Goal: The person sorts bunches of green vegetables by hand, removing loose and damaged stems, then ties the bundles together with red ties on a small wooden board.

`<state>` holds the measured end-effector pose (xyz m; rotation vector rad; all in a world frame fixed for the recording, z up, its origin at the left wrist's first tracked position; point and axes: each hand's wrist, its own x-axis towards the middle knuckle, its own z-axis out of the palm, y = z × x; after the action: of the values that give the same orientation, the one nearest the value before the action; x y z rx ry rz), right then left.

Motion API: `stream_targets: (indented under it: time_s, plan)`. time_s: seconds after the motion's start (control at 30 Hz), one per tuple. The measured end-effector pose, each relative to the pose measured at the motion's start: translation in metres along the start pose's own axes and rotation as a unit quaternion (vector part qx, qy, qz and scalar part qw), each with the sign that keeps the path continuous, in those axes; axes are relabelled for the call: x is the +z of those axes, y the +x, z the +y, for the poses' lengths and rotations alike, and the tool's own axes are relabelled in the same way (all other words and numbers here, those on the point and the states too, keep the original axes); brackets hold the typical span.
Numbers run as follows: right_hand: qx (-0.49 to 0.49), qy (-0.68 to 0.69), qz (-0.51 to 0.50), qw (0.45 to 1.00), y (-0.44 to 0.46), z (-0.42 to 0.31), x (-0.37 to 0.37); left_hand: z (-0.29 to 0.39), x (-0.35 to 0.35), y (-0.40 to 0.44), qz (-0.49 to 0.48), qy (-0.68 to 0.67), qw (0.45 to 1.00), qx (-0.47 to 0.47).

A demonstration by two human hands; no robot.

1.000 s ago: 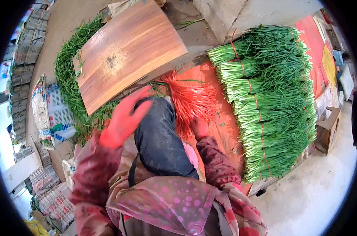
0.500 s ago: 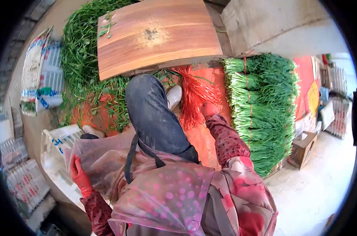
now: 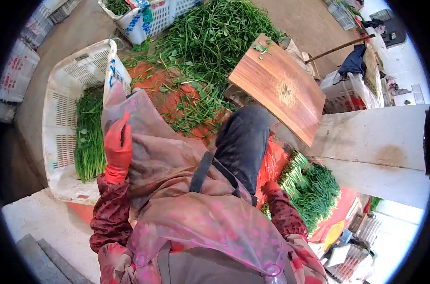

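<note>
My left hand (image 3: 118, 150), in a red rubber glove, is beside the edge of the clear pink-dotted apron (image 3: 163, 156), fingers stretched out and apart with nothing visible in them. Close to it stands a white plastic basket (image 3: 51, 128) with a bunch of long green leafy stems (image 3: 89, 142) inside. On my other side, my right hand (image 3: 271, 187), gloved in red too, is low at the bundle of thin red ties (image 3: 267, 163). Its fingers are hidden, so its grip cannot be made out. Just right of it lie tied bunches of greens (image 3: 319, 189).
A wood-grain board (image 3: 283, 92) is tilted in front of my knee. Beyond it is a heap of loose greens (image 3: 219, 35) on the floor. A second white basket (image 3: 170, 19) stands at the back. A pale block (image 3: 371, 137) flanks the right.
My view has swung left, bringing the basket of greens fully into sight. My left hand is now higher, beside the basket; the right hand remains by the red ties.
</note>
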<state>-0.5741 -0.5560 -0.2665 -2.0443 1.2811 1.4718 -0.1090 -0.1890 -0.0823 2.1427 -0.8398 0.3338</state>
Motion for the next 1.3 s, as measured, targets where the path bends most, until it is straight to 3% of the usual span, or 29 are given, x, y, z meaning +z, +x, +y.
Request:
stream_targets:
  time_s: [0.03, 0.07, 0.17, 0.33, 0.47, 0.6, 0.7, 0.87, 0.93, 1.0, 1.07, 1.1, 1.13, 1.2, 1.23, 1.3]
  plan:
    - [-0.105, -0.149, 0.022, 0.983, 0.052, 0.029, 0.058, -0.003, 0.001, -0.001, 0.000, -0.008, 1.000, -0.003]
    - [-0.055, -0.125, -0.001, 0.991, -0.010, 0.007, 0.030, -0.008, 0.002, -0.002, -0.004, 0.012, 1.000, 0.012]
    - [-0.018, -0.039, 0.144, 0.989, -0.029, 0.013, 0.001, -0.017, 0.013, 0.001, -0.020, 0.036, 0.998, 0.053]
    - [-0.036, 0.117, 0.439, 0.890, -0.042, 0.005, -0.186, -0.004, 0.017, 0.011, -0.058, 0.113, 0.989, 0.077]
    - [-0.158, 0.137, 0.567, 0.796, 0.010, 0.006, -0.298, -0.001, 0.024, 0.016, -0.089, 0.142, 0.983, 0.072]
    - [-0.171, 0.161, 0.570, 0.787, 0.084, -0.006, -0.352, 0.005, 0.034, 0.023, -0.124, 0.170, 0.975, 0.067]
    - [-0.147, 0.212, 0.467, 0.846, 0.112, -0.016, -0.375, 0.011, 0.041, 0.028, -0.156, 0.200, 0.965, 0.062]
    - [-0.181, 0.286, 0.446, 0.829, 0.118, -0.008, -0.367, 0.012, 0.047, 0.027, -0.179, 0.208, 0.961, 0.039]
    - [-0.325, 0.233, 0.475, 0.783, 0.123, -0.006, -0.364, 0.011, 0.047, 0.026, -0.185, 0.203, 0.961, 0.033]
    - [-0.280, 0.175, 0.484, 0.810, 0.116, -0.013, -0.373, 0.008, 0.047, 0.024, -0.185, 0.225, 0.955, 0.052]
    - [-0.161, 0.113, 0.392, 0.899, 0.107, -0.032, -0.394, 0.012, 0.047, 0.023, -0.189, 0.216, 0.957, 0.046]
    - [-0.186, 0.140, 0.474, 0.849, 0.111, -0.038, -0.390, 0.013, 0.048, 0.024, -0.189, 0.210, 0.959, 0.034]
    - [-0.182, 0.147, 0.476, 0.848, 0.111, -0.037, -0.389, 0.013, 0.048, 0.024, -0.189, 0.209, 0.958, 0.042]
    - [-0.118, 0.316, 0.514, 0.789, 0.110, -0.034, -0.387, 0.011, 0.049, 0.022, -0.193, 0.215, 0.955, 0.063]
    - [-0.146, 0.367, 0.548, 0.737, 0.108, -0.026, -0.375, 0.014, 0.049, 0.022, -0.193, 0.212, 0.955, 0.070]
    - [-0.094, 0.351, 0.493, 0.790, 0.093, -0.012, -0.346, 0.016, 0.050, 0.024, -0.191, 0.218, 0.955, 0.063]
